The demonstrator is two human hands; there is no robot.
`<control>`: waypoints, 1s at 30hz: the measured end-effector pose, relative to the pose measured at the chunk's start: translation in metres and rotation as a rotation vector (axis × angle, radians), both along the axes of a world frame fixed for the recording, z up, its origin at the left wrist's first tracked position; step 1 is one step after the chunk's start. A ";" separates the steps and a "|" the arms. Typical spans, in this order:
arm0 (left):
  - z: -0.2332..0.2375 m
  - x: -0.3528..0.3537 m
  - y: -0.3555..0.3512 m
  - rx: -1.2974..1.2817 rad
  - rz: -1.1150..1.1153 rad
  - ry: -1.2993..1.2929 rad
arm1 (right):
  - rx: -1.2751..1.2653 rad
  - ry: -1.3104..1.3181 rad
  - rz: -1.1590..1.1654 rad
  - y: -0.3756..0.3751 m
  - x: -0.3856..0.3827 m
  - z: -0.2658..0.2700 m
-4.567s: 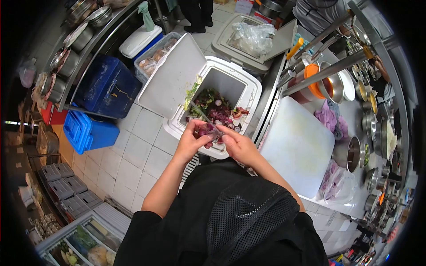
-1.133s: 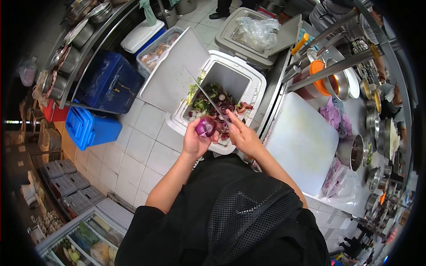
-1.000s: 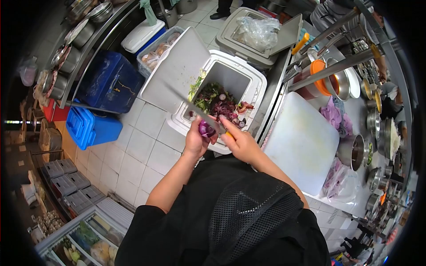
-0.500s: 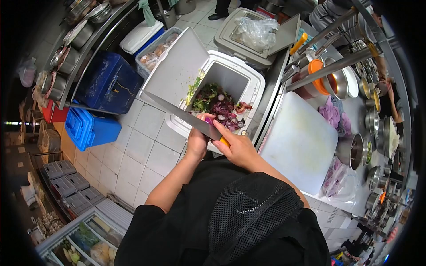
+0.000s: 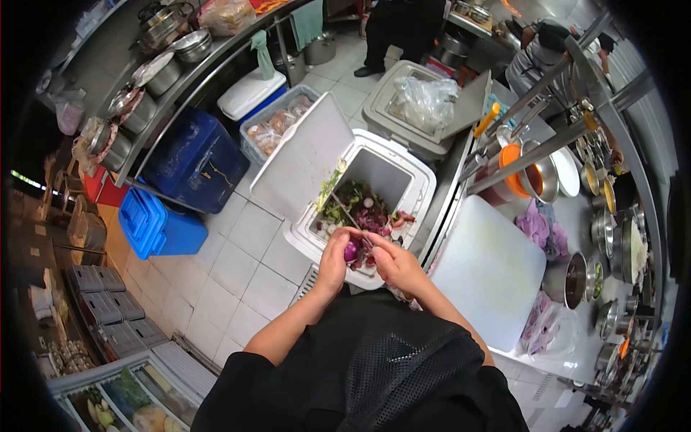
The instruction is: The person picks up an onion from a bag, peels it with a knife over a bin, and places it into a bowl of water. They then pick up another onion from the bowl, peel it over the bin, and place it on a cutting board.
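Purple onion [image 5: 351, 250] held over the open white bin [image 5: 416, 173], between both of your hands.

Your left hand [image 5: 333, 259] curls around the onion from the left; only a small part of its skin shows between the fingers, so its cut state cannot be read. Your right hand [image 5: 397, 265] is closed just beside it, fingertips touching the onion. A thin knife [image 5: 343, 209] runs up from that hand across the scraps [image 5: 363, 205] in the bin; it is seen edge-on and its handle is hidden in the palm. The bin's near rim is covered by your hands. The white cutting board [image 5: 489, 270] lies to your right.
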State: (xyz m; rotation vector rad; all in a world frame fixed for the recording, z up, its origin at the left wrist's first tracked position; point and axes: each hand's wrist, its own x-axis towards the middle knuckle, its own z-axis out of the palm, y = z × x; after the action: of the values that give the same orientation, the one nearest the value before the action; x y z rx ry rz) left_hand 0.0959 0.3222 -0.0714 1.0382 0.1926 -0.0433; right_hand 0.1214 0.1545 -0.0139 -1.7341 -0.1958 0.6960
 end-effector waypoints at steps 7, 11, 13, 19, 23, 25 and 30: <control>0.006 0.008 0.010 -0.021 -0.003 -0.025 | 0.046 -0.167 -0.048 0.003 0.019 -0.021; 0.015 0.007 0.017 -0.133 -0.043 -0.042 | -0.034 -0.158 -0.093 0.001 0.026 -0.022; 0.014 0.009 0.020 -0.146 -0.029 -0.012 | -0.025 -0.057 -0.090 -0.001 0.022 0.001; 0.016 0.021 0.018 -0.158 0.034 0.091 | 0.276 0.184 0.099 0.002 0.012 0.005; 0.015 0.024 0.018 -0.147 -0.034 0.090 | 0.250 0.232 0.076 0.003 0.018 0.009; 0.015 0.023 0.016 -0.147 -0.015 0.074 | 0.245 0.199 0.083 0.000 0.021 0.008; 0.015 0.026 0.018 -0.127 -0.044 0.094 | 0.381 0.324 0.069 -0.004 0.022 0.007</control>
State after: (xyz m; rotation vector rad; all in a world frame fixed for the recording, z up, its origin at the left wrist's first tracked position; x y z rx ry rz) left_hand 0.1216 0.3407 -0.0564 0.9143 0.2492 -0.1431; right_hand 0.1432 0.1508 -0.0071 -1.2392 -0.1520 0.9152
